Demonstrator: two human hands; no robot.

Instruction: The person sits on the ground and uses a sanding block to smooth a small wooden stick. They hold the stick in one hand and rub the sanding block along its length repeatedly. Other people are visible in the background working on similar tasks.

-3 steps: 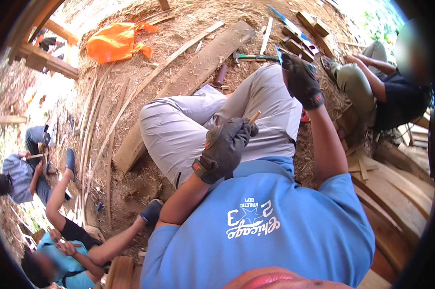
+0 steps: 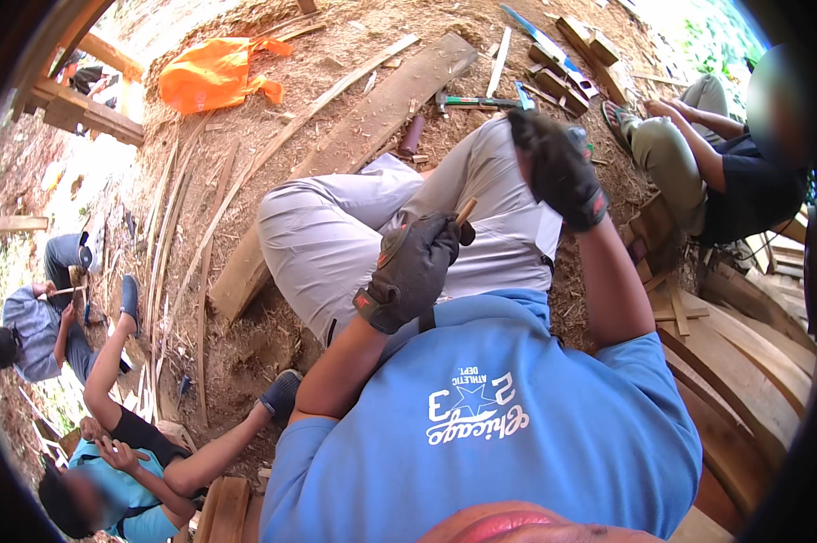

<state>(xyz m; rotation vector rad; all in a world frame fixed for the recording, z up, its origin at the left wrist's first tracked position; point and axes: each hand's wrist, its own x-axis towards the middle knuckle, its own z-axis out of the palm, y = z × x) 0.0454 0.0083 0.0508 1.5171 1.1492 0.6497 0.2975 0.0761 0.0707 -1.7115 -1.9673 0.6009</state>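
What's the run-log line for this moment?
left black-gloved hand: holds brown wooden stick | right black-gloved hand: blurred, contents unclear | nearby: green-handled hammer

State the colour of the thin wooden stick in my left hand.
The stick is light brown; see the head view.

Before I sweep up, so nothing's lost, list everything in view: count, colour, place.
Stick: one, light brown, in left hand
Hammer: one, green handle, top centre
Bag: one, orange, upper left
Long tool: one, blue, upper right
Cylinder: one, maroon, upper centre
Wide plank: one, brown, upper centre
Thin strips: several, pale brown, left
Blocks: several, brown, upper right
Boards: several, brown, lower right
Beams: several, brown, upper left
Other people: at least three, mixed colours, both sides
Trousers: one pair, grey, centre
Shirt: one, blue, lower centre
Left hand: one, dark glove, centre
Right hand: one, dark glove, centre-right
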